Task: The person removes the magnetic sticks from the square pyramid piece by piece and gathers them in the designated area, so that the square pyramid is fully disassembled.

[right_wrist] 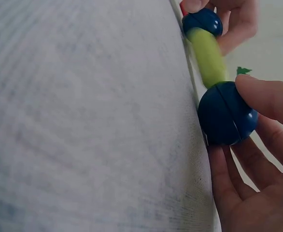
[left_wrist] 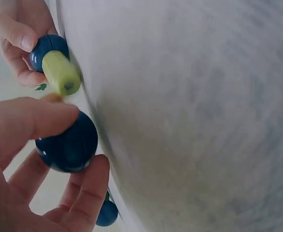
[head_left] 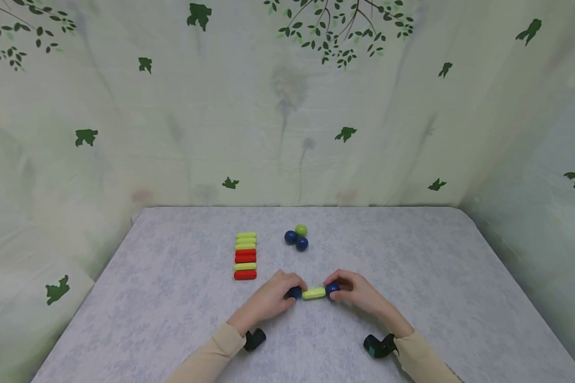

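My left hand [head_left: 273, 295] pinches a dark blue ball [left_wrist: 69, 145] between thumb and fingers, over the front middle of the table. Across from it, my right hand [head_left: 356, 290] grips a second dark blue ball [right_wrist: 226, 116], which has a seam around it. A short yellow-green rod [head_left: 313, 293] juts from the right hand's ball toward the left one. In the left wrist view the rod's free end, with a grey spot at its centre, faces the left ball. The rod lies nearly level between the two balls.
Farther left, red rods [head_left: 245, 259] and yellow-green rods [head_left: 246, 240] lie stacked in a column. Behind the hands sit two blue balls [head_left: 302, 244] and a green ball [head_left: 301, 230], close together. The grey table [head_left: 412, 255] meets a leaf-patterned curtain [head_left: 268, 133] at its back.
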A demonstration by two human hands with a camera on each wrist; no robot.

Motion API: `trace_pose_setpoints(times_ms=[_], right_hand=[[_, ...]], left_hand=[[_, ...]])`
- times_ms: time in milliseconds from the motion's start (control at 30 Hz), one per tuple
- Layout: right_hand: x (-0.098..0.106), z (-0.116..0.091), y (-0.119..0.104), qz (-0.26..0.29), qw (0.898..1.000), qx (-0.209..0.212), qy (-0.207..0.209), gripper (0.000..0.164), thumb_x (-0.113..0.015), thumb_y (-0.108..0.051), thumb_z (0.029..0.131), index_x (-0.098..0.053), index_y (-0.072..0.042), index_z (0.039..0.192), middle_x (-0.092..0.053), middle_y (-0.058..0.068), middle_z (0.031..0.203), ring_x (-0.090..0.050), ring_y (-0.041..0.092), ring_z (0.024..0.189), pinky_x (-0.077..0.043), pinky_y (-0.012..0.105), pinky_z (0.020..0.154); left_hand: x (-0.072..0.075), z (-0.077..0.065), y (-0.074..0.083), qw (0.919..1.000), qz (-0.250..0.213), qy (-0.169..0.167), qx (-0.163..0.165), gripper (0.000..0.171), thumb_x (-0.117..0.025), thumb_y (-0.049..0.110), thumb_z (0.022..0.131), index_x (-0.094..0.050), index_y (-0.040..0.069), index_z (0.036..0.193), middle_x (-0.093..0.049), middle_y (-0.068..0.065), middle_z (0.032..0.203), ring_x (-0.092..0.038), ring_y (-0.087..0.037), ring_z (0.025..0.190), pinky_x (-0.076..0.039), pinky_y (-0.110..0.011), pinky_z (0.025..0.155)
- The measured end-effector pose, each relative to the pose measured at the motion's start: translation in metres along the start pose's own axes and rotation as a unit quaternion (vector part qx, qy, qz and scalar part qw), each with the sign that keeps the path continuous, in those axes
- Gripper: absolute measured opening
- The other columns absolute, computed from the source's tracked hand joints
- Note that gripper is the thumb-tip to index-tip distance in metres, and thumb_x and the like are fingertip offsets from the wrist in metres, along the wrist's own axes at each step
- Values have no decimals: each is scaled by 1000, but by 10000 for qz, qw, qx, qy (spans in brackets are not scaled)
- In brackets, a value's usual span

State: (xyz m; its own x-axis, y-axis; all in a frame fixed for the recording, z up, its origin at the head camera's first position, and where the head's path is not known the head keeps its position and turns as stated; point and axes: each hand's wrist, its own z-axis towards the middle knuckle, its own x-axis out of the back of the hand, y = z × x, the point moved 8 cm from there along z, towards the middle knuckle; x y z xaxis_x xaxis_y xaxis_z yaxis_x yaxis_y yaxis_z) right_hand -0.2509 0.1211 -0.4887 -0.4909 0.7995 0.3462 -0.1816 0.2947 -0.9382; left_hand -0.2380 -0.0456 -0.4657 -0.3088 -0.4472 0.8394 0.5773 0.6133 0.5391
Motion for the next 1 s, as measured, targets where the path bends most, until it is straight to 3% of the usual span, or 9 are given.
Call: trace_pose_setpoints(times_ms=[167, 300, 567, 667, 767, 1000], right_hand=[[1, 0, -2, -36, 10000, -91, 17, 23, -65, -8, 91, -63, -1, 112, -60, 10, 111, -57, 26, 103, -45, 37, 90], [2, 1, 4, -63, 9998, -189, 35, 23, -66, -11, 90, -64, -4, 112, -60, 7, 111, -57, 23, 103, -45, 33, 89], [3, 0, 5, 27, 9997, -220, 32, 23, -65, -11, 91, -64, -3, 113, -60, 9, 112, -57, 23, 101, -47, 29, 84], [3, 0, 4, 73, 9998, -207, 18, 24, -65, -11, 91, -63, -2, 113, -60, 9, 112, -56, 24, 100, -48, 28, 82], [3, 0, 4, 93, 9998, -199, 6, 24, -65, -12, 91, -63, -2, 114, -61, 10, 112, -56, 24, 100, -47, 28, 82], [2, -1, 4, 129, 9996, -242, 15, 24, -65, -12, 91, -64, -3, 114, -61, 10, 112, -55, 23, 98, -47, 27, 80]], left_hand=[[7, -1, -4, 9990, -258, 339, 107, 27, -66, 6, 89, -64, 12, 114, -61, 1, 116, -53, -17, 106, -45, -35, 92], [18, 1, -14, 9936, -650, 862, 345, 28, -69, 5, 87, -62, 9, 114, -58, -3, 113, -56, -18, 103, -48, -34, 89], [38, 20, -44, 9681, -1089, 1793, 1371, 31, -69, 6, 87, -60, 7, 117, -58, -7, 113, -55, -19, 93, -50, -34, 79], [41, 30, -54, 9601, -1082, 1963, 1671, 31, -69, 8, 88, -60, 8, 117, -59, -8, 116, -56, -19, 89, -50, -34, 77], [41, 40, -61, 9554, -991, 2064, 1866, 29, -69, 7, 87, -61, 8, 115, -60, -9, 118, -57, -21, 95, -50, -37, 83], [42, 50, -63, 9559, -710, 2121, 1904, 29, -69, 4, 86, -61, 8, 113, -56, -11, 112, -55, -26, 104, -47, -39, 90]])
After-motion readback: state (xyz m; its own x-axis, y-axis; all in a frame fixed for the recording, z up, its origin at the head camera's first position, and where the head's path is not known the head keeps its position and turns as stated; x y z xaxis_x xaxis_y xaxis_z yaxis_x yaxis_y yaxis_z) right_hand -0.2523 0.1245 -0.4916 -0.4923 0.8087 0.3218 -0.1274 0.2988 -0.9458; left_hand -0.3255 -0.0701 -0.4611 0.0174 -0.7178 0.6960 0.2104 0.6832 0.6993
